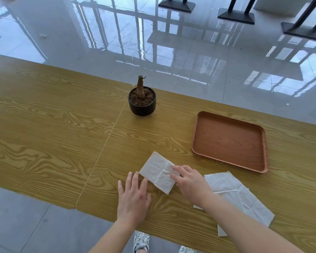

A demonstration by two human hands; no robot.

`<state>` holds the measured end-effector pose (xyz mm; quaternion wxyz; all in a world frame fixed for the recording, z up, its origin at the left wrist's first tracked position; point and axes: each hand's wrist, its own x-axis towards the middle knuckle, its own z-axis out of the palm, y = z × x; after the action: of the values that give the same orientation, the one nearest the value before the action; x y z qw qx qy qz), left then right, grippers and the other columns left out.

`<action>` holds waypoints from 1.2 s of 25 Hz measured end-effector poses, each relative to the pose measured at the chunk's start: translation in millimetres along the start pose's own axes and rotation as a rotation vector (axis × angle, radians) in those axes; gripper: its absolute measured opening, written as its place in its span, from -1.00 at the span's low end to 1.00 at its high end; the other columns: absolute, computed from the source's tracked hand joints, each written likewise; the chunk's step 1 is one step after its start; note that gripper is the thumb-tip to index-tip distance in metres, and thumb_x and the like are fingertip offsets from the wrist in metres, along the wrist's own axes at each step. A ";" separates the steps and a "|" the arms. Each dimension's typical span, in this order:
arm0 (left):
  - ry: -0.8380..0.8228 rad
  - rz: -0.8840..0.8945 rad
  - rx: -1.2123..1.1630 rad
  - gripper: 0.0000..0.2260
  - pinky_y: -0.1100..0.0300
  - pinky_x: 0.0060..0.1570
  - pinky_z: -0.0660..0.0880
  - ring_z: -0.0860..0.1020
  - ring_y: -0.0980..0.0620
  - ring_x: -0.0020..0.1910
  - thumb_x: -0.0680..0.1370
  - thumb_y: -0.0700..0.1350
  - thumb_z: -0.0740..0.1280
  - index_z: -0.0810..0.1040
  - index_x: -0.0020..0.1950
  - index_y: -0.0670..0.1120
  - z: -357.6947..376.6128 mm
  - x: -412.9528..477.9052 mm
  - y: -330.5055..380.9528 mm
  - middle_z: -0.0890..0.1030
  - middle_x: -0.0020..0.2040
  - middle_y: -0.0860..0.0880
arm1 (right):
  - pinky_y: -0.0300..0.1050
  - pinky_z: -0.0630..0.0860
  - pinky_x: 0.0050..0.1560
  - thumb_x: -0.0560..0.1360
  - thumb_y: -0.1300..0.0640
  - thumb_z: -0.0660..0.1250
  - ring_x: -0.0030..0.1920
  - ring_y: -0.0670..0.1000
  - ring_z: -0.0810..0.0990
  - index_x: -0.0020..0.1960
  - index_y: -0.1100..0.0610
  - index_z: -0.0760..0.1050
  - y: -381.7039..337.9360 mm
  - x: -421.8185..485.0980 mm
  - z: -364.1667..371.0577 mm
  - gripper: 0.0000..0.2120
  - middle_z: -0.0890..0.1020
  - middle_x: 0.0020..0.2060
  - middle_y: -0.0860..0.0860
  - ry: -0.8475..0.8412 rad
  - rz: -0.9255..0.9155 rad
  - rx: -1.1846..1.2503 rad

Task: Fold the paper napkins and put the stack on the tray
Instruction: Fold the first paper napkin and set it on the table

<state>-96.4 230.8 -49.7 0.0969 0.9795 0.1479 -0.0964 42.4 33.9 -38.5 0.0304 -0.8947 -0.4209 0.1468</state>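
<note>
Wood-grain tabletop (53, 125): folded napkin (157, 172) runs far-left to near-right; right grip (192, 181) presses it flat-fingered; left grip (133, 198) flat just beside, empty.

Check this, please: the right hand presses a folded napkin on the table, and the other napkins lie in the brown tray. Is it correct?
One part is wrong. In the head view the tray holds nothing; the other napkins lie on the table near it. The right hand does press the folded napkin.
</note>
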 end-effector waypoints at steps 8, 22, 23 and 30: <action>-0.061 -0.042 0.050 -0.35 -0.33 0.49 -0.04 -0.09 -0.19 0.59 0.58 0.31 0.02 0.15 0.57 -0.02 9.3 2.2 -1.1 0.09 0.60 -0.13 | -0.01 0.50 0.18 0.55 0.08 0.33 0.19 0.07 0.42 0.27 0.03 0.48 -22.8 -29.5 14.3 -0.70 0.45 0.32 0.00 0.110 0.199 0.165; -0.085 0.247 0.066 -0.46 -0.46 0.38 0.14 0.08 -0.14 0.58 0.56 0.22 0.05 0.31 0.51 0.05 -1.3 -3.0 16.2 0.21 0.59 -0.01 | 0.00 0.47 0.21 0.56 0.06 0.26 0.20 0.07 0.44 0.25 0.04 0.50 -31.2 -45.4 11.6 -0.72 0.50 0.23 -0.03 0.103 0.140 0.111; -0.086 0.242 0.066 -0.45 -0.46 0.39 0.13 0.07 -0.14 0.59 0.56 0.22 0.02 0.30 0.51 0.05 -0.5 -3.5 15.8 0.19 0.60 0.00 | 0.00 0.47 0.20 0.56 0.04 0.25 0.19 0.06 0.43 0.23 0.03 0.50 -33.4 -47.8 12.4 -0.74 0.50 0.21 -0.04 0.084 0.123 0.114; -0.118 0.245 0.101 -0.53 -0.51 0.26 0.29 0.25 -0.21 0.52 0.53 0.22 0.15 0.43 0.40 0.11 -1.9 -4.3 18.5 0.35 0.53 -0.05 | -0.01 0.51 0.08 0.60 0.04 0.29 0.07 0.06 0.48 0.19 0.06 0.56 -8.9 -10.6 -7.9 -0.79 0.57 0.07 -0.04 0.199 0.348 0.359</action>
<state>-94.4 212.7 -43.9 0.0672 0.9865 0.0163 -0.1485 31.6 32.0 -26.9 0.2040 -0.9439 -0.2230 0.1332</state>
